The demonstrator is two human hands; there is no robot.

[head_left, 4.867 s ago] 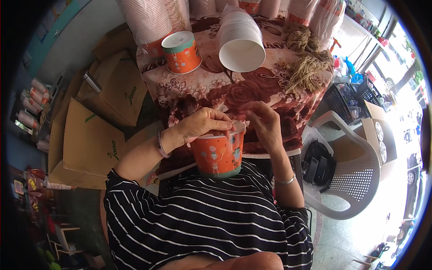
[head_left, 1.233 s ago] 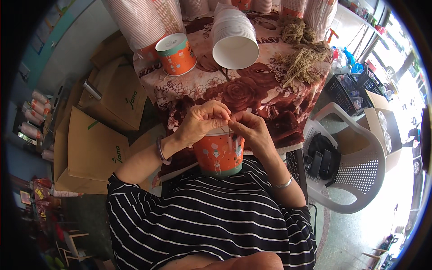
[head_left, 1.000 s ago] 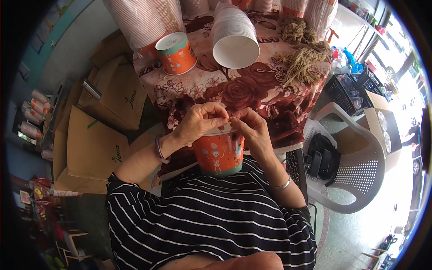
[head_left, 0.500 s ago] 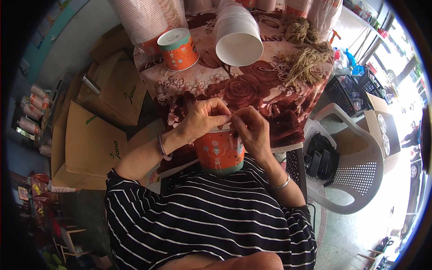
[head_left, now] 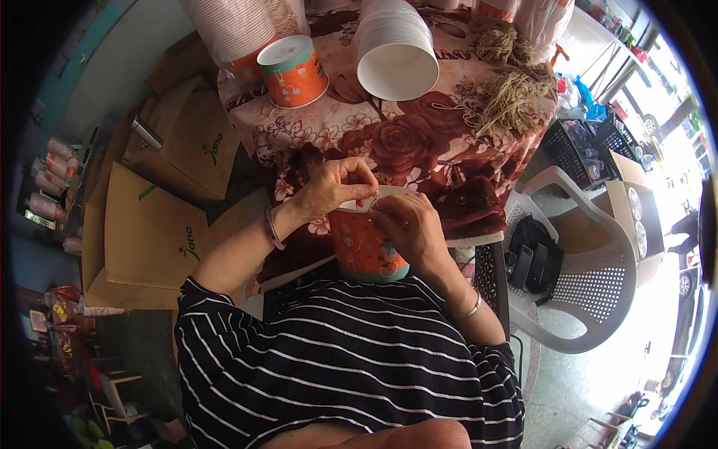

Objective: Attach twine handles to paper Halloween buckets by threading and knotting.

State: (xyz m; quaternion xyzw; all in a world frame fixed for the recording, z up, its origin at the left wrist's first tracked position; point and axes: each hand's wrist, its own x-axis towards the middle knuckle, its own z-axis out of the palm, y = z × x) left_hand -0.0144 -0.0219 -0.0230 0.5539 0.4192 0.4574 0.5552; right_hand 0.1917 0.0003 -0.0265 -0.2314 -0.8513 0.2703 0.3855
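An orange paper bucket (head_left: 359, 243) with a green base band and white rim stands upright in front of my body. At its rim, my left hand (head_left: 333, 188) is closed in a pinch on a thin tan string (head_left: 376, 197). My right hand (head_left: 413, 224) lies against the bucket's right side and rim. Its thumb and fingers are closed near the string, the fingertips partly hidden. On the table ahead are an upside-down orange tub (head_left: 295, 78) and a lying stack of white paper buckets (head_left: 396, 56).
Tan string bundles (head_left: 508, 101) lie on the flowered tablecloth (head_left: 404, 146), at its right. Bagged bucket stacks (head_left: 238, 34) stand at the far left. Cardboard boxes (head_left: 153, 239) are to my left. A white plastic chair (head_left: 598, 292) holding a black bag (head_left: 535, 258) is to my right.
My right hand has lowered and turned against the bucket's side. My left hand has shifted slightly left, and a loop of string now shows. The bucket has moved and turned a little.
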